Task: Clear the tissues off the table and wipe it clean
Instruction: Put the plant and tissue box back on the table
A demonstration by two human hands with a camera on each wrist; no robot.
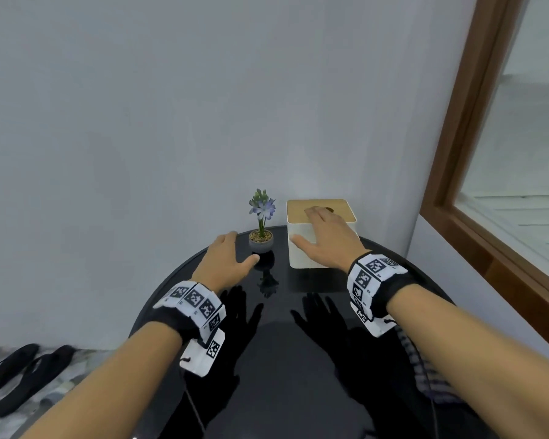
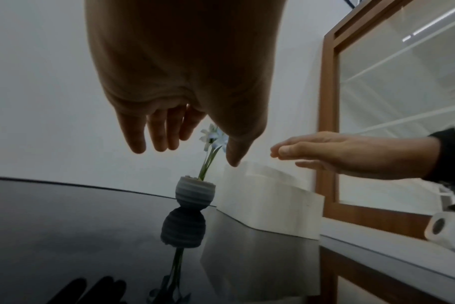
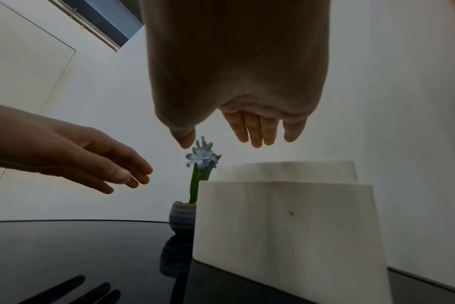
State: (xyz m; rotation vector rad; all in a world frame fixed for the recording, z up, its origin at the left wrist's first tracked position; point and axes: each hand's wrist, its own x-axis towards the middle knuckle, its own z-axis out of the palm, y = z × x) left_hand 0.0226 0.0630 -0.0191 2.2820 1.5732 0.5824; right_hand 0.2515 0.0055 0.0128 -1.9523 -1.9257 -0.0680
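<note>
Black and glossy, the round tabletop mirrors both hands as dark shapes. At its far edge, against the white wall, stands a white tissue box with a pale wooden lid — no loose tissue shows on the tabletop in any view. Just beside the box, to its left, sits a small grey pot with a blue-flowered plant.

The right hand hovers over the box, palm down, fingers straight and spread, its fingertips above the lid; the right wrist view shows a gap between them and the lid. The left hand hangs above the tabletop near the pot — fingers relaxed and apart, holding nothing. Both wrists wear bands printed with black-and-white markers. A pair of black slippers lies on the floor at the left.
</note>
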